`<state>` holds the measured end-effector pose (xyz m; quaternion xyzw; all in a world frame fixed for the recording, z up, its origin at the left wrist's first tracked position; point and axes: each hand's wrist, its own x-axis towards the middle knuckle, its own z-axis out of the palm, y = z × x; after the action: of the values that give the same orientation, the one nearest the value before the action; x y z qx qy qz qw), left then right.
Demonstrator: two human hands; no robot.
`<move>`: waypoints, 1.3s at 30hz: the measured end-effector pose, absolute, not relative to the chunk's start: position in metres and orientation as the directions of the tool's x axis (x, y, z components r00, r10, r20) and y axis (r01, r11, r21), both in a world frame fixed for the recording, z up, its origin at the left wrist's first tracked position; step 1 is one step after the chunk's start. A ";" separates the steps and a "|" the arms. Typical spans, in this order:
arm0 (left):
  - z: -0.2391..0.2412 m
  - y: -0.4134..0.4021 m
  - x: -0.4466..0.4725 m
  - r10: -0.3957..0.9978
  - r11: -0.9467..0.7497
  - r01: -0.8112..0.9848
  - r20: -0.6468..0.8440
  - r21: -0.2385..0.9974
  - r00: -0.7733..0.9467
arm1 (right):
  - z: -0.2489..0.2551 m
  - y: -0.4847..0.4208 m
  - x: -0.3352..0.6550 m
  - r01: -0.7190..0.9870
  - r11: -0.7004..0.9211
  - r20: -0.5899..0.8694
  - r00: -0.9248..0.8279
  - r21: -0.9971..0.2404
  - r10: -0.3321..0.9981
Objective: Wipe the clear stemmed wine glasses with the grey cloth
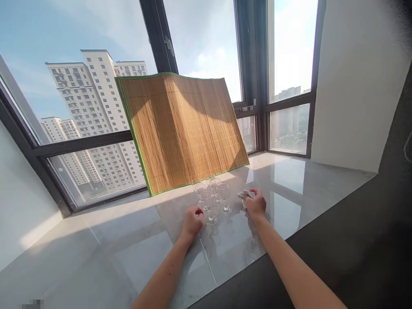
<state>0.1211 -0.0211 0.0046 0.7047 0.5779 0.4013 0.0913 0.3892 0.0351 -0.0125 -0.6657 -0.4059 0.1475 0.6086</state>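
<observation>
Several small clear stemmed glasses (211, 219) stand upright in a close group on the glossy sill. My left hand (192, 223) is at the group's near left side, its fingers curled in and closed. Whether those fingers hold a glass stem or anything else is hidden from me. To the right of the glasses, my right hand (256, 205) is closed on a crumpled white cloth (245, 197), part of which sticks out past the fingertips. A gap separates the cloth from the nearest glass.
Behind the glasses a bamboo mat (186, 128) with green edging leans against the window frame (257, 73). The shiny tiled sill (135, 253) ends at a slanting front edge on the right, above a dark area. White walls (350, 94) flank the windows.
</observation>
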 end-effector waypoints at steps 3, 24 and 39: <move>0.006 -0.020 0.118 0.871 -0.298 0.736 0.488 0.608 -0.051 | -0.012 0.034 0.390 0.346 0.092 0.305 0.635 -0.934 0.710; 0.001 -0.029 0.136 0.915 -0.334 0.742 0.390 0.582 0.105 | -0.010 0.034 0.390 0.331 0.094 0.292 0.624 -0.939 0.725; 0.004 -0.027 0.127 0.932 -0.347 0.718 0.310 0.603 0.190 | -0.011 0.036 0.389 0.336 0.102 0.299 0.613 -0.936 0.731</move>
<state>0.1272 -0.0269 0.0036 0.7537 0.5472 0.3249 0.1642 0.3894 0.0359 -0.0113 -0.6509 -0.4099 0.1599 0.6187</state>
